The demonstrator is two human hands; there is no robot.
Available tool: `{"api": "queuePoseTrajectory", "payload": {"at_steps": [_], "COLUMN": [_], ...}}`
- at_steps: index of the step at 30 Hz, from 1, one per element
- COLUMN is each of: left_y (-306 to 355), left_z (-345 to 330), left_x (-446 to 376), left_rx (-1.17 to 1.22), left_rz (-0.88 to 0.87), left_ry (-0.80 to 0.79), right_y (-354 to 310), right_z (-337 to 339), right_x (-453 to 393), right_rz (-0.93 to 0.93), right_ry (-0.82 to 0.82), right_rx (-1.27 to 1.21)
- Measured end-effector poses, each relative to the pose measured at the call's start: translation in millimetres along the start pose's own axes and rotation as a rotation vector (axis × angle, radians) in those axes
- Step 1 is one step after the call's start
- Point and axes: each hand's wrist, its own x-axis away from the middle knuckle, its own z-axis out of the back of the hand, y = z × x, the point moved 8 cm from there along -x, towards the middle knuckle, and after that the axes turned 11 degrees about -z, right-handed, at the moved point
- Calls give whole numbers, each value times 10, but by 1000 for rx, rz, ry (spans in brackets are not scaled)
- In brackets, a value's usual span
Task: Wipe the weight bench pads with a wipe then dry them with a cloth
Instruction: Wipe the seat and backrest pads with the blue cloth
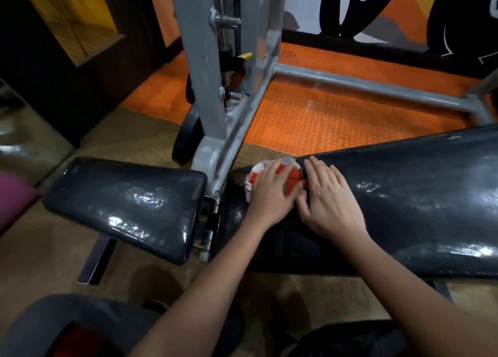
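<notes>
1. Seat pad (pixel 126 208): black and glossy, lying to the left, with sheen patches on its top. No hand is on it. Whether the sheen is moisture or reflection cannot be told.
2. Frame (pixel 215 108): a grey upright stands behind the gap between the two pads, and a bracket shows in the gap.
3. Cloth (pixel 269 174): red, white and grey, bunched at the near-left end of the back pad (pixel 404 208), close to the gap.
4. Left hand (pixel 272 195): flat on the cloth, fingers straight and spread, pressing it onto the pad and not gripping it.
5. Right hand (pixel 323 200): palm down on the back pad just right of the cloth, fingers extended, holding nothing. Its thumb is close to the left hand.
6. Judged step: drying the back pad's end.
7. Risks: a flat press gives weak hold, so the cloth could slip off the edge into the gap. The seat pad and the back pad's far right could be left undried.
</notes>
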Motion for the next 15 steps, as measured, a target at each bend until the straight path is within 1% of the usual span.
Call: {"api": "queuePoseTrajectory", "payload": {"at_steps": [3,4,6,7,9,10,11,12,14,15], "left_y": [-152,-229,-425,-488,-518,-518,-540,-558,-759,-889], "left_z": [278,374,478,525,628,655,665,673,637,626], "left_x": [279,344,391,388,359,369,388,412,586,693], "left_rx": [216,257,406,567,1004,1158,1205,1156,867,708], "left_rz": [56,111,327,439,638,701,733,745,790,825], "left_ry": [165,208,231,260,395,434,420,353,229,231], "right_y": [7,6,-2,-7,-10,-12,-15,-13,-11,-7], "right_z": [-1,-2,-3,-1,-3,-5,-7,-3,2,2], "right_x": [2,2,-2,-4,-7,0,5,8,5,0], "right_rz": [-1,-1,-2,-3,-2,-1,1,1,-3,-6], "right_ry": [-11,-14,-19,-21,-22,-25,-29,-30,-35,-37], "right_rx": [23,31,44,46,45,44,44,44,43,42]}}
